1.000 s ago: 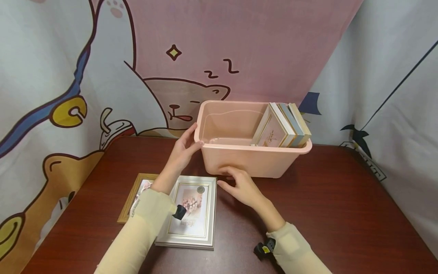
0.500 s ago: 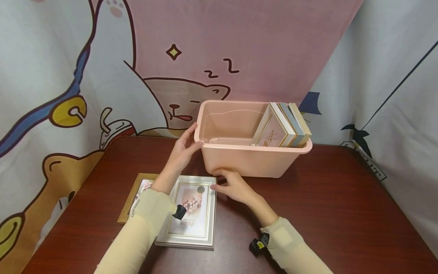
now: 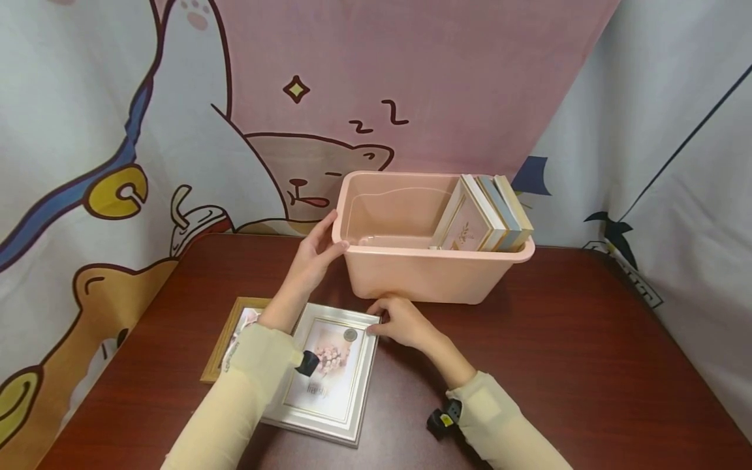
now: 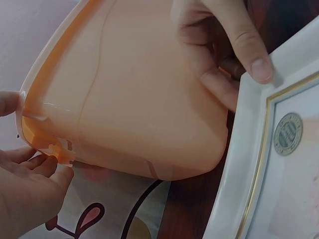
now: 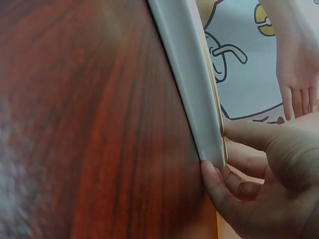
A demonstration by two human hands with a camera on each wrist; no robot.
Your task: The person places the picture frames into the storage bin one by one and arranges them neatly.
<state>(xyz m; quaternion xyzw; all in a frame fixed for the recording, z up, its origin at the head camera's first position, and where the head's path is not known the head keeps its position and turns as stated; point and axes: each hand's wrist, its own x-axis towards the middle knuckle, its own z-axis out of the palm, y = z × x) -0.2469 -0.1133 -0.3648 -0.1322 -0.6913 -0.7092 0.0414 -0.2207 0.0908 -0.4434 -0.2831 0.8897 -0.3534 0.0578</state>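
In the head view my left hand (image 3: 311, 261) grips the left end of a pink plastic bin (image 3: 423, 277), its fingers hooked at the rim. My right hand (image 3: 405, 323) pinches the far right corner of a white picture frame (image 3: 337, 395) with a gold inner line and a flower print. The right wrist view shows fingertips and thumb on either side of that frame's corner (image 5: 212, 144). Close in front of the bin, the frame lies turned a little clockwise, partly covered by my left forearm. Several picture frames (image 3: 467, 228) lean inside the bin's right end.
A wooden picture frame (image 3: 224, 341) lies on the dark red-brown table (image 3: 587, 365) left of the white one, partly behind my left forearm. Behind the bin hangs a cartoon-printed cloth (image 3: 458, 85).
My right hand has moved left from the bin's front wall and taken hold of the white picture frame's corner. That frame has turned clockwise. My left hand stays on the bin.
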